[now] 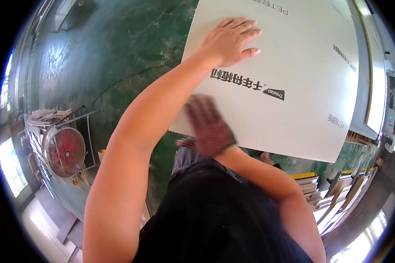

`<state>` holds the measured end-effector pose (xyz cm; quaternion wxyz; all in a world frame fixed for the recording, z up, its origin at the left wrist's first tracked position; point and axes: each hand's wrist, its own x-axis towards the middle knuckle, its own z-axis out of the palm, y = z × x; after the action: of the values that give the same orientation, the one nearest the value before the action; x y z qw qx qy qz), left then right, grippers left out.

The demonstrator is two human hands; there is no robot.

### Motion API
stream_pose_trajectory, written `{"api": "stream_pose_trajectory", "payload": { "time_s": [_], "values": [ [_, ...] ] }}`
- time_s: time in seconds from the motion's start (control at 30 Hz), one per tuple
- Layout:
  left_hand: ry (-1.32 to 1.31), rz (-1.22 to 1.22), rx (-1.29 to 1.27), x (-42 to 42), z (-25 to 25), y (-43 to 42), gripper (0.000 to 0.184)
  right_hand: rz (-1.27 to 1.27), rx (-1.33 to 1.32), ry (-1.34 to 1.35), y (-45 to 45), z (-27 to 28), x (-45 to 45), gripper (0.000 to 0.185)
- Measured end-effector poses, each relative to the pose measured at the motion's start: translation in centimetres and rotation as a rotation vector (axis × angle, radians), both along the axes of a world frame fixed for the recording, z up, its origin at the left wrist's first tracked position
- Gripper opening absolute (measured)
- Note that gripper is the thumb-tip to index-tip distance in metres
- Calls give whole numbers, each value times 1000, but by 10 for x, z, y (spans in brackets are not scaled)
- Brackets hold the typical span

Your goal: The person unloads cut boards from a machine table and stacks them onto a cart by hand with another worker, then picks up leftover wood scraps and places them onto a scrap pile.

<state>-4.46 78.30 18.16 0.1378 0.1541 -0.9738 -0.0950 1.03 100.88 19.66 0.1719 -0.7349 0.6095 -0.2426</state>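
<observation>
A large white board [303,114] with dark printed lettering lies in front of me. My left hand [230,41], bare, rests palm down near the board's upper left edge, fingers stretched out and thumb apart. Closer to my body is my right hand [208,127], in a dark red knitted glove and a little blurred. It is over the board's near left corner, fingers extended up and to the left. Its thumb sticks out past the board's edge. I cannot tell whether the gloved fingers touch the surface. My left forearm crosses above the corner.
A round fan [65,151] with a metal frame stands on the green floor [118,48] to the left, beside a bundle of thin strips [48,117]. A cable [131,78] runs across the floor. Stacked panels [333,197] stand at lower right.
</observation>
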Motion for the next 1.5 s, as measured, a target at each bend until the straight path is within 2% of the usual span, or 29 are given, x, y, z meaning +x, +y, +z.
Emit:
{"api": "stream_pose_trajectory", "payload": {
  "time_s": [0.03, 0.17, 0.3, 0.4, 0.5, 0.57, 0.63, 0.73, 0.77, 0.83, 0.87, 0.97, 1.03, 1.1, 1.17, 1.33, 1.37, 1.43, 1.47, 1.5],
  "values": [
    [4, 1, -4, 1, -2, 0, 61, 12, -42, 16, -17, -10, 30, 86],
    [-8, 10, 8, 4, -7, 2, 64, 49, -181, -30, -75, -31, 132, 86],
    [-66, -4, 13, -1, -7, 0, 66, 158, -209, -165, -80, -25, 170, 86],
    [-62, 0, 15, 2, -4, 2, 67, 93, -205, -272, -53, 0, 132, 86],
    [-68, -5, 22, 4, -2, 0, 69, -223, -166, -276, 8, 11, 43, 86],
    [-23, -26, 45, 5, 0, -2, 66, -430, 3, 159, 56, 0, -25, 89],
    [30, -33, 80, 7, -2, 1, 64, -605, 7, 366, 80, 6, -63, 88],
    [119, -29, 147, 8, -3, 3, 60, -493, -167, 233, 66, -12, -31, 90],
    [146, -19, 177, 9, -2, 5, 59, -434, -103, 163, 44, -11, -2, 94],
    [147, 3, 217, 12, 1, 4, 59, -263, -146, 21, -8, -7, 54, 99],
    [121, 12, 233, 12, 6, 5, 59, -264, -226, 8, -28, -21, 91, 84],
    [78, 19, 230, 12, 8, 8, 59, -54, -259, -88, -77, -35, 184, 77],
    [83, 7, 233, 12, 9, 5, 58, 120, -250, -156, -86, -26, 212, 72],
    [118, -5, 273, 12, 8, 3, 58, 231, -228, -201, -87, -22, 205, 68],
    [138, 1, 432, 15, 9, -1, 61, 283, -186, -200, -92, -28, 173, 64],
    [204, -50, 710, 12, 2, -21, 65, 230, -11, 12, -111, -19, 29, 53],
    [196, -69, 767, 14, 5, -25, 66, 207, 35, 170, -106, -2, 7, 65],
    [189, -76, 853, 20, 10, -30, 66, 171, -16, 23, -83, 10, 29, 85],
    [190, -68, 882, 22, 12, -31, 66, 243, 116, 272, -61, 26, 49, 96],
    [188, -65, 917, 23, 11, -27, 66, 317, 205, 197, -27, 3, 73, 108]
  ]
}}
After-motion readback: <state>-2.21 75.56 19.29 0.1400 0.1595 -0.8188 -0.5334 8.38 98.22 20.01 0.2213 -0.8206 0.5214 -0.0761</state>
